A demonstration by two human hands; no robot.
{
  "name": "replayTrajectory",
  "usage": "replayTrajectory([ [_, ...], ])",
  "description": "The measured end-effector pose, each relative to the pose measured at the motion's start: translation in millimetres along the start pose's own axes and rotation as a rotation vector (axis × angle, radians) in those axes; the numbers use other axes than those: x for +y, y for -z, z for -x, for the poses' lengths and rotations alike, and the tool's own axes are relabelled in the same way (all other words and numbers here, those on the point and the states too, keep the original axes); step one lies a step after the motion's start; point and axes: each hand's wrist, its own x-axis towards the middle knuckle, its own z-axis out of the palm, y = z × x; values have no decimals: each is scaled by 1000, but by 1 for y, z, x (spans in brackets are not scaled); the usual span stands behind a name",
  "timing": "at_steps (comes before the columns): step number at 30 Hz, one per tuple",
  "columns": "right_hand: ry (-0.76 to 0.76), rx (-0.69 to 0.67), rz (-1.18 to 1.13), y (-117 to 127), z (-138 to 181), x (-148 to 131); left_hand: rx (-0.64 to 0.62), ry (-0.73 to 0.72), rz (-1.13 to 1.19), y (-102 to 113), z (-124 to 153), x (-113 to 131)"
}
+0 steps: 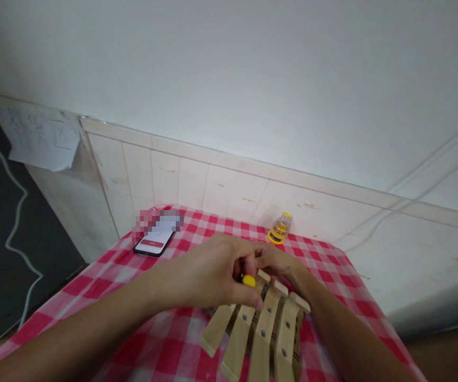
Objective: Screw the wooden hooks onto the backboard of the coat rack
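My left hand (223, 270) is closed, thumb and fingers pinched round a small yellow-ended tool (248, 280); only its rounded yellow end shows, the rest being hidden by the fingers. Just below lies a pale wooden slatted piece (266, 329), made of several angled slats with metal screws in them. The left thumb rests over one of its slats. My right hand (275, 259) is at the far end of the slats, against the left fingers. Its fingers are curled and partly covered, so what they grip does not show.
A red and white checked cloth (189, 339) covers the table. A phone (159, 233) lies at the back left. By the wall stands a clear, yellow-ended conical case (280, 228). Paper (45, 140) hangs at the left, near a white cable (14, 212).
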Motion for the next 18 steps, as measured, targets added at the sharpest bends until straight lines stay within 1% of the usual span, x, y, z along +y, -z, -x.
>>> replayTrajectory([
  [4,3,7,3,0,0,-1,-13,45,9,1,-1,0],
  [10,3,20,4,3,-1,0,-34,11,-36,4,-3,-1],
  [13,5,25,0,-1,-1,-3,-42,4,-24,6,-2,-2],
  [18,0,27,8,-8,0,-11,-52,-53,-17,7,-1,-3],
])
